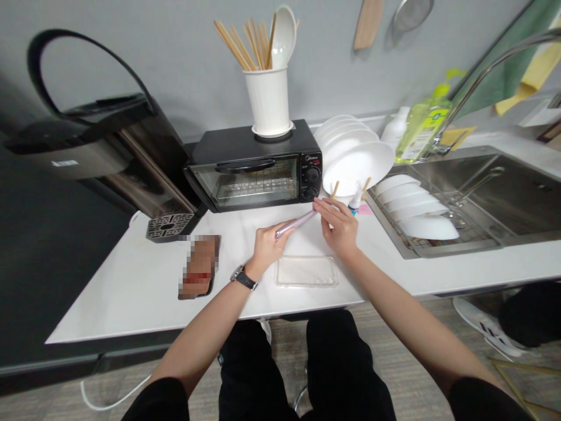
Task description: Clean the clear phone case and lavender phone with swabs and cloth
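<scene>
A thin lilac phone (297,223) is held up off the counter, seen almost edge-on and slanting up to the right. My left hand (267,245) grips its lower left end, and a black watch is on that wrist. The fingers of my right hand (339,228) are bent against its upper right end. Below the phone, a clear phone case (305,271) lies flat on the white counter (144,304). To the left of my left hand rests a second, dark-edged phone (199,266) with its face pixelated. A small white bottle (356,200) stands just behind my right hand.
A black toaster oven (254,175) stands at the back, with a white utensil cup (268,99) on top. At left is a tall water dispenser (144,169). White plates (359,166) stand right of the oven, beside the steel sink (482,204) holding bowls (427,225).
</scene>
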A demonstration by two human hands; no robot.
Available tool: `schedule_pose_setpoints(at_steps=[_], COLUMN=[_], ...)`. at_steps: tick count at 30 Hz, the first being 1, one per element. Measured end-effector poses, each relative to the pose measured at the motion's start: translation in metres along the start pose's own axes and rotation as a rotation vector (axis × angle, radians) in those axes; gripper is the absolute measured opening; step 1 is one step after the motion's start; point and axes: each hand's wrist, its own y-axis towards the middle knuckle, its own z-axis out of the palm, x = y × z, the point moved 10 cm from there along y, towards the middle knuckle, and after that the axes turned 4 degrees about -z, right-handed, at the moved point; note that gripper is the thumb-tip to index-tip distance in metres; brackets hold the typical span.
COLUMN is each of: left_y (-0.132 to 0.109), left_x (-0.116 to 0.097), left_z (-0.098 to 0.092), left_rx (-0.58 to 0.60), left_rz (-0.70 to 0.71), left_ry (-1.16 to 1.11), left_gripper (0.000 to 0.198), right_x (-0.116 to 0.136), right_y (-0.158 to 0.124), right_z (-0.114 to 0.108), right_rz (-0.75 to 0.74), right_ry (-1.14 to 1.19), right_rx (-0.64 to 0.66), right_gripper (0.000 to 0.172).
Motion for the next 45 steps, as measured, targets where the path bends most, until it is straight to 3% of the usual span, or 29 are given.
schedule_pose_setpoints(at_steps=[6, 12, 16, 19, 27, 30, 34, 38, 41, 45], left_y=[0.001, 0.0, -0.002, -0.001, 0.002, 0.001, 0.002, 0.004, 0.003, 0.002], left_x=[0.006, 0.015, 0.022, 0.018, 0.003, 0.005, 0.006, 0.008, 0.012, 0.016], left_z=[0.003, 0.013, 0.019, 0.016, -0.001, 0.0, 0.003, 0.008, 0.012, 0.015], left_rx=[0.007, 0.026, 0.034, 0.028, -0.009, -0.005, 0.007, 0.018, 0.017, 0.019], left_rz=[-0.04, 0.017, 0.061, 0.057, -0.047, -0.072, -0.077, -0.037, 0.003, 0.022], left_ry=[0.018, 0.131, 0.168, 0.141, -0.009, 0.006, 0.023, 0.069, 0.119, 0.154], left_gripper=[0.027, 0.027, 0.027, 0.028, 0.028, 0.028, 0.027, 0.024, 0.032, 0.033], right_x=[0.012, 0.066, 0.091, 0.085, 0.012, 0.001, 0.011, 0.046, 0.072, 0.077], right_y=[-0.005, -0.012, -0.015, -0.014, -0.003, -0.004, -0.007, -0.01, -0.012, -0.012], right_z=[0.018, 0.042, 0.045, 0.042, 0.017, 0.015, 0.023, 0.039, 0.046, 0.048], right_rz=[-0.022, -0.228, -0.349, -0.342, -0.071, -0.025, -0.026, -0.149, -0.253, -0.25], right_ry=[0.056, 0.157, 0.21, 0.188, 0.006, 0.013, 0.072, 0.177, 0.258, 0.268], right_rx=[0.09, 0.303, 0.341, 0.326, 0.129, 0.115, 0.162, 0.304, 0.375, 0.394], right_gripper=[0.048, 0.057, 0.055, 0.054, 0.059, 0.058, 0.06, 0.064, 0.062, 0.062])
